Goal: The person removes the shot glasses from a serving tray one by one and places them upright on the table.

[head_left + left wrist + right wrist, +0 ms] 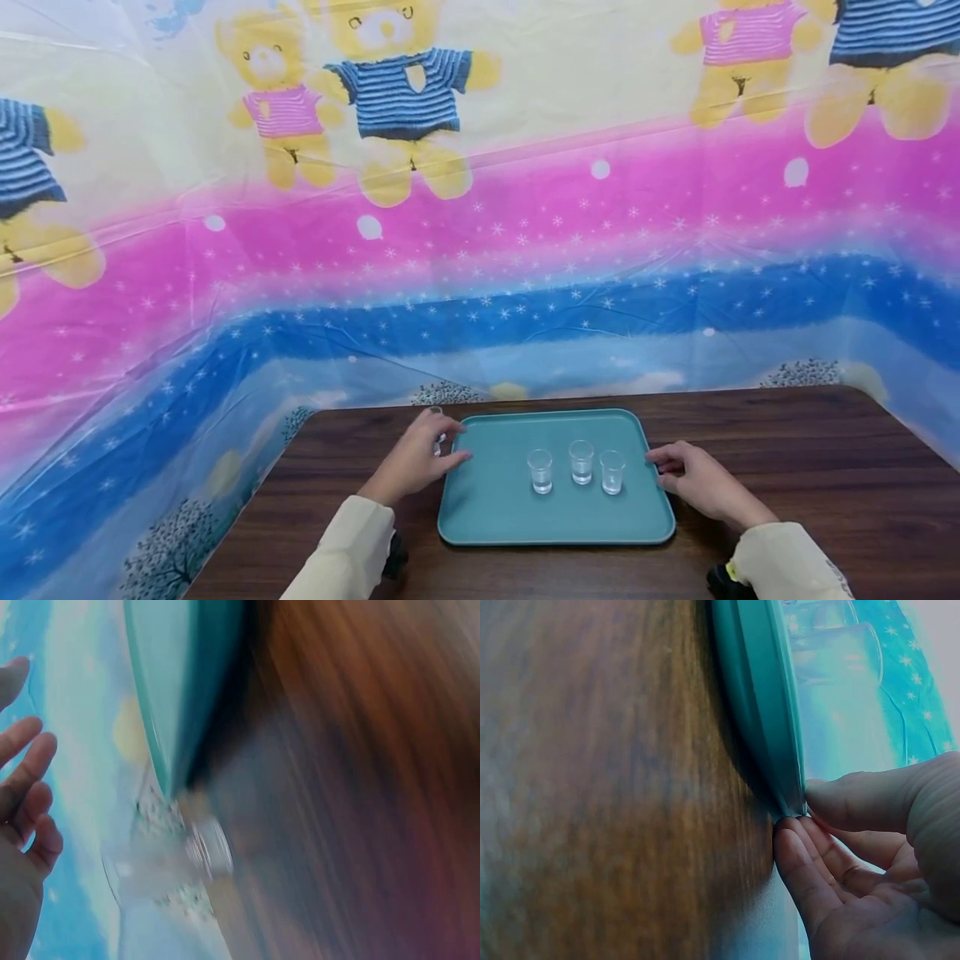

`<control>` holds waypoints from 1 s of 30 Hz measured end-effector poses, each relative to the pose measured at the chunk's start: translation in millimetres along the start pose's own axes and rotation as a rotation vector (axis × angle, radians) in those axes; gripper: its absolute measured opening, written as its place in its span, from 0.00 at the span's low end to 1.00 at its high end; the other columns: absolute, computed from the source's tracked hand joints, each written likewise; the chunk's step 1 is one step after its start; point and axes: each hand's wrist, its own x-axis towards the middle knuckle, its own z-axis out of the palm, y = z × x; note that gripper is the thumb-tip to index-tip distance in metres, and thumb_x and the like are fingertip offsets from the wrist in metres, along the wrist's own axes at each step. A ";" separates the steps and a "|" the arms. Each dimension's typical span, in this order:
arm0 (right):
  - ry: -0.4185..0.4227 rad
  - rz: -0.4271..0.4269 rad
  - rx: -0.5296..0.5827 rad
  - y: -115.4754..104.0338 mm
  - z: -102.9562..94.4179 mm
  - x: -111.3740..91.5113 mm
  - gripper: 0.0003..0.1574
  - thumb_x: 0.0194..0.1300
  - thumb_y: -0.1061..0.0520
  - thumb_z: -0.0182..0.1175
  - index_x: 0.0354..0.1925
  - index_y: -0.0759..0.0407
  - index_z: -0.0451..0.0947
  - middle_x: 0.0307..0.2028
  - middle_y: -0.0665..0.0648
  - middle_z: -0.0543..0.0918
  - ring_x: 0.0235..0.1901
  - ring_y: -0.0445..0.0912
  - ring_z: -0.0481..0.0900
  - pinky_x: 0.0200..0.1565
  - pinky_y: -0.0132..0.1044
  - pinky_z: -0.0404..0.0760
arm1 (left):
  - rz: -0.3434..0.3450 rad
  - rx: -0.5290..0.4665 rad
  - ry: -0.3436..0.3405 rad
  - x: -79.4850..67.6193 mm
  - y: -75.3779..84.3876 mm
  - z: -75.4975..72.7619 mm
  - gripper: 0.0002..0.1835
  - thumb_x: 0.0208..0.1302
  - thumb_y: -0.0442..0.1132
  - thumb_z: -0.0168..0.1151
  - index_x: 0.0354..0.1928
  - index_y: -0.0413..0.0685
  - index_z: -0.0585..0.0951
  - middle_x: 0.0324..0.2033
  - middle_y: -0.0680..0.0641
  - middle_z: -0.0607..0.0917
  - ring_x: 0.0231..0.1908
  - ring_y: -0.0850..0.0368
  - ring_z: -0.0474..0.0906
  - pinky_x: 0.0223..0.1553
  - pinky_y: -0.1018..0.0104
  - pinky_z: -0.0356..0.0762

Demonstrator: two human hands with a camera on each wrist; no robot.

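Note:
A green tray lies on the table with three small clear glasses standing upright toward its right side. At the tray's right rim, my right hand pinches the edge; the right wrist view has the thumb on the rim and the fingertips below it. My left hand hovers by the left rim, fingers loosely bent and holding nothing. Beyond it, a fourth clear glass stands on the wood just off the tray's left end, mostly covered by the left hand in the head view.
The dark wooden table extends on both sides of the tray. Behind it hangs a curtain printed with bears and snowflakes, reaching the table's back edge and wrapping round the sides.

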 end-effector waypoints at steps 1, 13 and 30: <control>0.000 0.001 0.001 0.2 -0.1 0.0 0.21 0.63 0.68 0.57 0.55 0.67 0.74 0.46 0.59 0.74 0.46 0.53 0.74 0.43 0.47 0.76 | 0.010 -0.009 -0.023 2.5 3.9 2.9 0.14 0.58 0.45 0.68 0.45 0.50 0.81 0.33 0.56 0.76 0.31 0.61 0.66 0.37 0.62 0.71; 0.005 0.027 0.008 -0.8 0.6 -0.2 0.21 0.64 0.68 0.57 0.56 0.66 0.74 0.48 0.59 0.74 0.47 0.53 0.74 0.43 0.47 0.76 | 0.074 -0.125 -0.192 32.4 42.2 32.0 0.20 0.57 0.46 0.69 0.50 0.47 0.81 0.38 0.52 0.80 0.38 0.61 0.70 0.42 0.62 0.72; 0.010 0.015 0.013 -1.9 0.0 -1.5 0.21 0.63 0.69 0.57 0.55 0.66 0.75 0.47 0.59 0.73 0.46 0.52 0.74 0.44 0.47 0.75 | 0.096 -0.156 -0.222 45.4 63.3 44.9 0.14 0.58 0.43 0.69 0.42 0.43 0.84 0.35 0.53 0.81 0.39 0.52 0.75 0.37 0.69 0.73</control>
